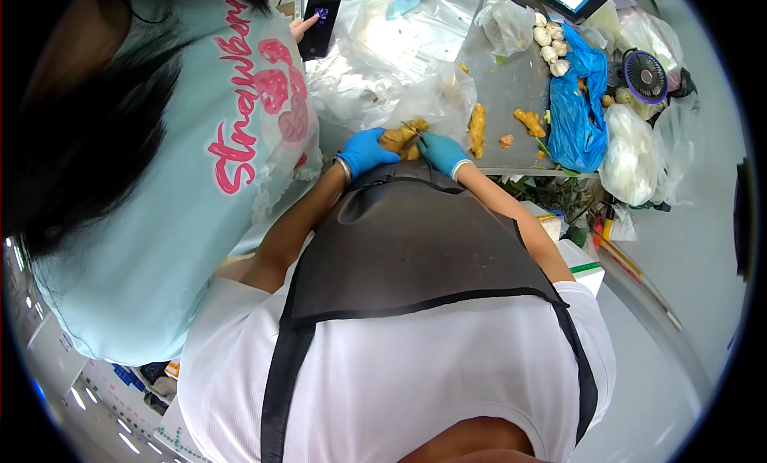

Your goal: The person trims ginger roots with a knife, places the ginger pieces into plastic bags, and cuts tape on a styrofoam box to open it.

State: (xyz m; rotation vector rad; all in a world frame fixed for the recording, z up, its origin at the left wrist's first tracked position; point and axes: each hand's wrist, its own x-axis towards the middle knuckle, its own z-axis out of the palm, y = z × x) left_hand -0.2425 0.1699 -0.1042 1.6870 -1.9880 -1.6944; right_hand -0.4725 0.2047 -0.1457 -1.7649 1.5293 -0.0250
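Near the front edge of the grey surface (511, 87), one knobbly yellow-brown ginger root (393, 138) slants, long axis rising rightward. The blue-gloved left grip (367, 151) is clamped on it; whether the teal-gloved right grip (442, 154) is closed, I cannot tell. Rightward lie two loose ginger roots (477, 131).

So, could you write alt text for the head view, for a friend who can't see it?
A blue-gloved left hand and teal-gloved right hand are on ginger at a table's edge. To the right lie loose ginger, garlic and a blue bag; to the left, another person's hand touches a phone.
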